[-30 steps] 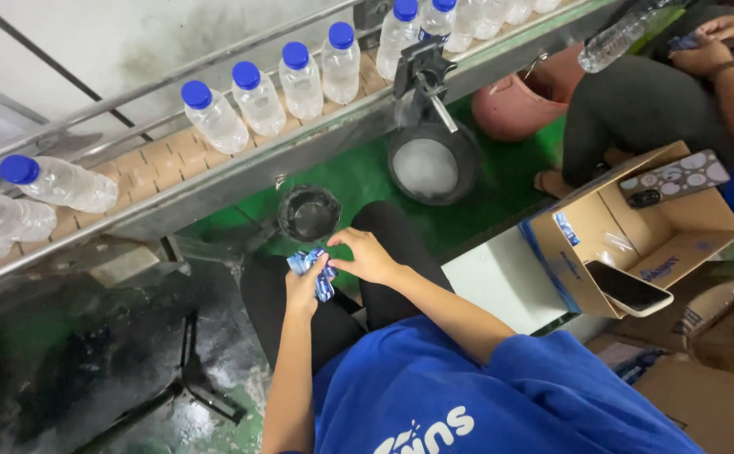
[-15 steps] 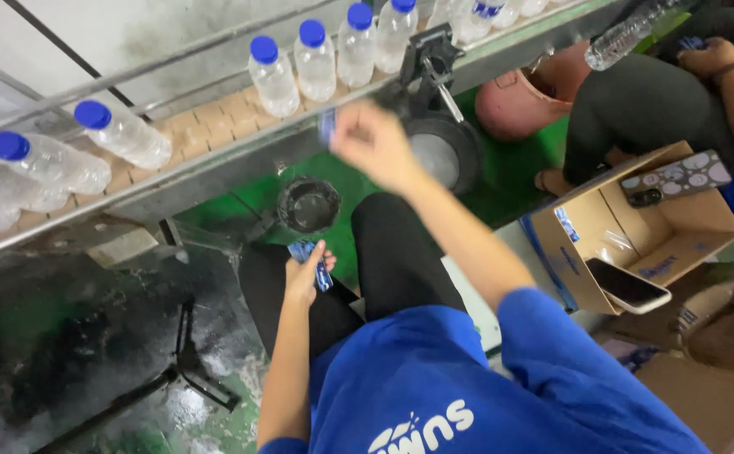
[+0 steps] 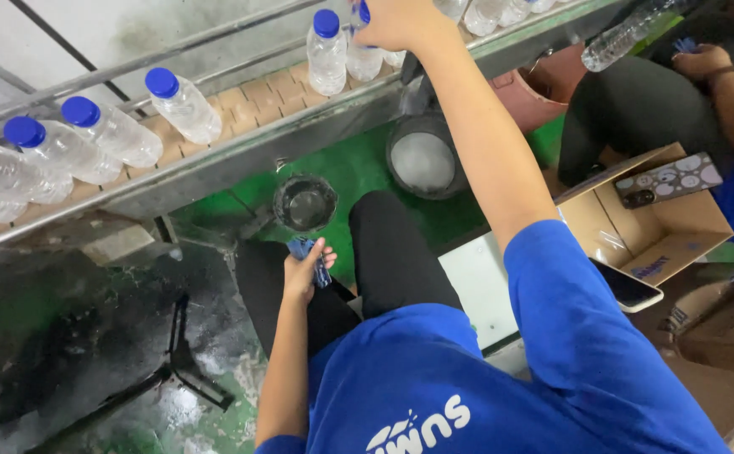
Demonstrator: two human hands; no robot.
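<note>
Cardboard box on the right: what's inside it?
The open cardboard box looks mostly bare inside, apart from a clear plastic scrap near its left wall. A patterned phone lies across its top flap, hiding part of the far corner. A second phone rests just outside its near edge.

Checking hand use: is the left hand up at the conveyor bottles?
No, the left hand rests low over the lap holding blue pieces; the right hand reaches the bottles.

Bottles crowd the conveyor, guide rail bars the far side, near edge open

blue short-sleeved shirt, white lettering, black trousers
</note>
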